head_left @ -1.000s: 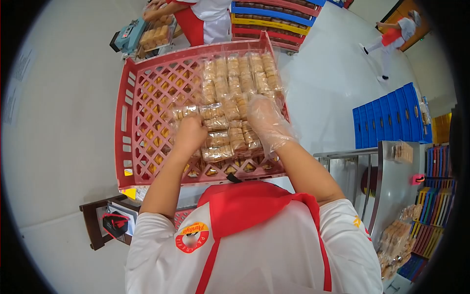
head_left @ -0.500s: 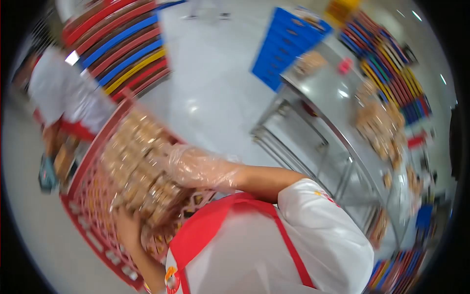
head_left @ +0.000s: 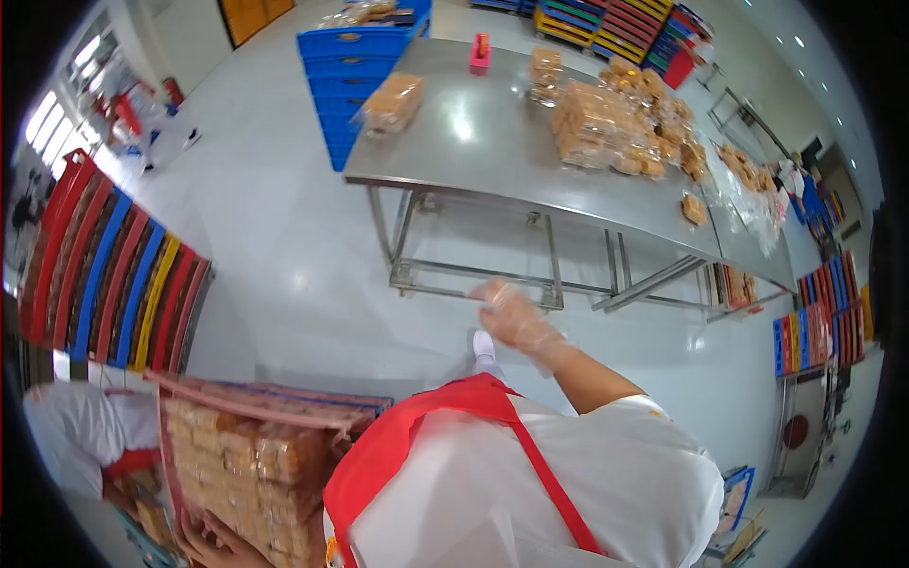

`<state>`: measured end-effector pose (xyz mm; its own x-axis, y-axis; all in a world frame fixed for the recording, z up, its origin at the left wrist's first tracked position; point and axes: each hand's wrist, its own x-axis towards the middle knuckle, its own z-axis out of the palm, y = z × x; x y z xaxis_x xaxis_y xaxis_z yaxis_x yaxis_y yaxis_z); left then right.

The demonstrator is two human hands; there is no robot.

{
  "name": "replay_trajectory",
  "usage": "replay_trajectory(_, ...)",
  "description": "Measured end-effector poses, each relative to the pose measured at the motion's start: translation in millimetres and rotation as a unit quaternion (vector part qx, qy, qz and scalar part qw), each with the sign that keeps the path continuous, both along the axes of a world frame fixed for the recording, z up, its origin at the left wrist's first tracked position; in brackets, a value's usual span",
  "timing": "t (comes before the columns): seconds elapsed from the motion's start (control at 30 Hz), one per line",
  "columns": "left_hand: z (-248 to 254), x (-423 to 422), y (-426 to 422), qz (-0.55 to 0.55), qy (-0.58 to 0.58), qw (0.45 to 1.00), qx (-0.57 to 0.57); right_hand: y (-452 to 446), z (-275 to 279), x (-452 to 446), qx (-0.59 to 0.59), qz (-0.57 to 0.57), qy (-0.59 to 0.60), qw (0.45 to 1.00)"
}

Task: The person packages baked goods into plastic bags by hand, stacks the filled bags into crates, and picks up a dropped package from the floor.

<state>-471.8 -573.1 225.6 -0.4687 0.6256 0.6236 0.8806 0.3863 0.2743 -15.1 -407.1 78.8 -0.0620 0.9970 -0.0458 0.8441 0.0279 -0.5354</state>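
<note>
My left hand (head_left: 216, 541) is at the lower left, its bare fingers apart and touching the wrapped packs near the crate's side. Those clear-wrapped, light brown packs (head_left: 241, 464), which look like bread, fill a pink plastic crate (head_left: 256, 390) in rows. Away from the crate, my right hand (head_left: 516, 322) hangs in the air over the floor in a clear plastic glove. Its fingers are loosely bent and slightly blurred, with nothing seen in them. The steel table (head_left: 454, 156) stands just beyond it.
On the table sit a stack of wrapped packs (head_left: 592, 123), another pack (head_left: 393, 102) and a pink holder (head_left: 480, 59). Blue crates (head_left: 346, 90) stand behind its left end. Coloured crates (head_left: 114, 275) are stacked at left, with a person (head_left: 76, 435) bending beside them.
My view has swung right toward the table. My right hand has left the packs and moved out to the right. The left hand stays at the crate's packs.
</note>
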Motion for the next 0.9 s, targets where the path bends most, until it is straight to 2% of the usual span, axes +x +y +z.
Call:
replay_trajectory(0.07,-0.8,41.4,49.7,-0.116,-0.056,0.991,0.041,27.5,1.4,67.2,0.110,-0.121,0.002,0.986)
replay_trajectory(0.1,-4.2,63.5,72.1,-0.125,-0.064,0.990,-0.024,43.6,-3.0,105.6,0.178,-0.188,0.005,0.966)
replay_trajectory(0.17,-12.0,111.9,118.0,-0.137,-0.072,0.975,-0.157,76.3,-10.2,182.6,0.255,-0.308,0.090,0.912)
replay_trajectory(0.2,-58.0,108.7,153.2,-0.257,0.033,0.965,-0.047,90.4,-13.9,218.8,0.287,-0.361,0.100,0.882)
replay_trajectory(0.27,-89.6,165.4,214.9,-0.357,-0.077,0.929,-0.061,116.6,-21.5,286.7,0.349,-0.459,0.111,0.809)
replay_trajectory(0.33,-93.8,258.8,266.6,-0.407,-0.254,0.871,-0.109,134.2,-43.1,333.0,0.371,-0.450,0.088,0.808)
replay_trajectory(0.37,-98.6,297.5,294.4,-0.467,-0.293,0.825,-0.126,144.0,-56.5,353.0,0.385,-0.443,0.076,0.806)
replay_trajectory(0.4,-105.7,333.2,321.8,-0.509,-0.335,0.779,-0.148,156.5,-82.8,367.1,0.384,-0.430,0.152,0.802)
replay_trajectory(0.47,-140.3,386.6,380.6,-0.565,-0.436,0.668,-0.208,158.6,-86.2,357.3,0.312,-0.377,0.179,0.854)
replay_trajectory(0.5,-137.5,422.5,400.6,-0.549,-0.516,0.607,-0.253,158.6,-79.5,353.8,0.313,-0.359,0.176,0.862)
replay_trajectory(0.53,-145.0,451.6,421.0,-0.544,-0.547,0.567,-0.289,158.5,-71.5,350.2,0.315,-0.341,0.173,0.869)
replay_trajectory(0.6,-157.3,515.3,454.7,-0.568,-0.548,0.535,-0.301,166.7,-73.5,353.7,0.330,-0.336,0.167,0.866)
replay_trajectory(0.67,-173.4,575.6,480.7,-0.553,-0.600,0.488,-0.310,175.1,-82.4,358.4,0.354,-0.360,0.159,0.848)
replay_trajectory(0.77,-184.9,649.1,503.4,-0.507,-0.646,0.432,-0.374,185.9,-81.4,361.2,0.419,-0.281,0.155,0.849)
replay_trajectory(0.8,-187.6,666.2,505.1,-0.491,-0.662,0.405,-0.396,181.7,-67.0,356.8,0.336,-0.275,0.140,0.890)
replay_trajectory(0.9,-190.2,696.3,509.6,-0.467,-0.687,0.347,-0.436,188.2,-74.9,354.8,0.383,-0.289,0.145,0.865)
